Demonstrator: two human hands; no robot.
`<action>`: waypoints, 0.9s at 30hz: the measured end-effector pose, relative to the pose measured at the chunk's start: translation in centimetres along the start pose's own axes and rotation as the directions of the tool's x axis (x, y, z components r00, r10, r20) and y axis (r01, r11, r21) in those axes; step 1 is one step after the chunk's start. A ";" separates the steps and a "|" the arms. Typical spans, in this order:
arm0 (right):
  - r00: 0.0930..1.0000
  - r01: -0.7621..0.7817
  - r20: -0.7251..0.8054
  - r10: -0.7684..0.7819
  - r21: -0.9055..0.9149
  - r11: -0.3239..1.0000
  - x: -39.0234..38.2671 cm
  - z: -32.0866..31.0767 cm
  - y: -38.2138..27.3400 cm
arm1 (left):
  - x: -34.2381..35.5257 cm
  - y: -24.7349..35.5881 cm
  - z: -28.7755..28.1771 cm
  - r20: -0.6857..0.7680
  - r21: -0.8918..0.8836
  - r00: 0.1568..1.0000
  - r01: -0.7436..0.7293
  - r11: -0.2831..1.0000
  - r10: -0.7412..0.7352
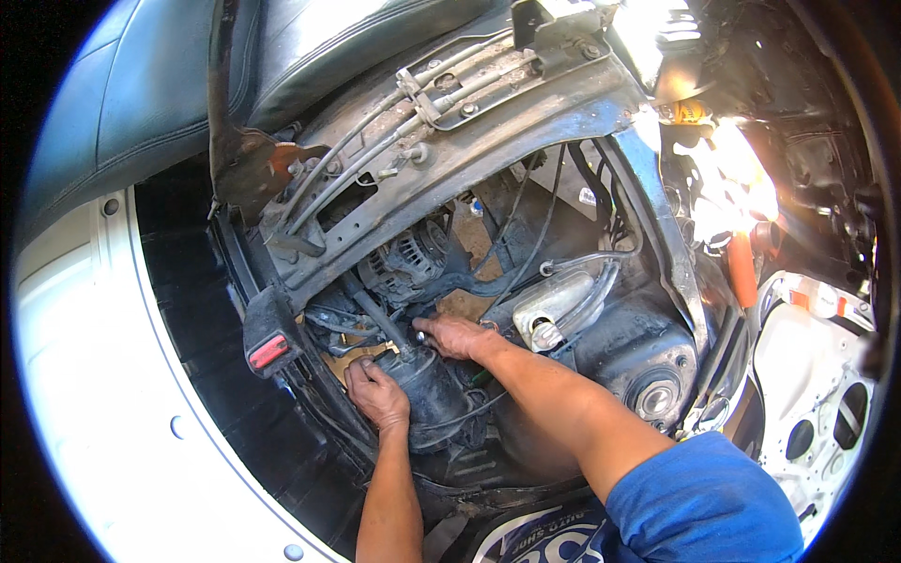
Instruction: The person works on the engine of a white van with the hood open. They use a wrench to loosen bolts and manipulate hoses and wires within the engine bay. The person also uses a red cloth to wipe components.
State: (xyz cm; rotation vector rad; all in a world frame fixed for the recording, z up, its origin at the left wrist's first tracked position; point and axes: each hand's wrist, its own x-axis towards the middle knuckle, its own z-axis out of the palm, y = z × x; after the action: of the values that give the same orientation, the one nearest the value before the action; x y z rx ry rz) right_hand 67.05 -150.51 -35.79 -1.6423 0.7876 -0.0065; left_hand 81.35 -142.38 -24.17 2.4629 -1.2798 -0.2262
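My left hand (pixel 377 394) has its fingers curled at the left side of a black cylindrical canister (pixel 434 399), just below a small brass fitting (pixel 389 348); what they grip is hidden. My right hand (pixel 455 338) reaches in at the canister's top, fingers closed around a small silvery metal piece (pixel 422 338) too small to name, beside an upright dark pipe (pixel 375 316). An alternator (pixel 394 263) with slotted housing sits behind them, among hoses and cables.
A dark frame bar (pixel 441 174) carrying cables crosses above, with leather seats (pixel 131 84) beyond. A seat-belt buckle (pixel 267 342) hangs left, near a white panel (pixel 113 394). A silver reservoir (pixel 554 310) sits right, near a white perforated panel (pixel 817 366) and orange cylinder (pixel 741 267).
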 end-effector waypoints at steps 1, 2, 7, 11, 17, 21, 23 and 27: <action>0.996 -0.044 -0.075 0.045 0.018 0.999 0.8 0.0 0.3 | 0.0 0.0 0.0 -0.007 0.004 1.000 -0.001 1.000 0.001; 0.988 -0.087 -0.123 0.093 0.058 0.995 1.9 0.1 0.7 | 0.0 0.0 0.0 -0.004 -0.001 1.000 -0.009 1.000 0.009; 0.945 -0.275 -0.192 0.264 -0.032 0.961 8.1 0.7 3.3 | 0.1 0.0 0.1 0.012 -0.012 1.000 0.015 1.000 -0.014; 0.968 -0.227 -0.142 0.208 -0.133 0.965 8.1 0.5 3.1 | 0.1 0.0 0.0 0.000 -0.020 1.000 0.002 1.000 -0.002; 0.978 -0.115 -0.170 0.121 0.045 0.992 2.1 0.3 -0.3 | 0.0 0.1 0.0 -0.004 -0.016 1.000 -0.027 0.999 0.027; 0.989 0.014 -0.150 -0.014 -0.001 1.000 -0.2 0.7 -0.7 | 0.0 0.2 -0.1 -0.007 0.003 1.000 -0.018 1.000 0.018; 0.997 0.063 -0.046 -0.064 -0.035 0.997 -0.9 0.4 -0.1 | 0.1 0.2 0.0 -0.001 0.009 1.000 -0.011 1.000 0.011; 0.982 0.045 0.185 -0.029 -0.082 0.996 -1.4 -0.1 0.8 | 0.1 0.0 0.1 0.003 0.000 1.000 0.011 1.000 -0.011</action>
State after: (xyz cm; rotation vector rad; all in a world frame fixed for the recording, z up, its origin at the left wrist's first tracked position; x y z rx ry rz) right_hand 65.56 -149.91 -35.91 -1.7110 0.6237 0.1525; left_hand 81.40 -142.52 -24.26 2.4710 -1.2684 -0.2328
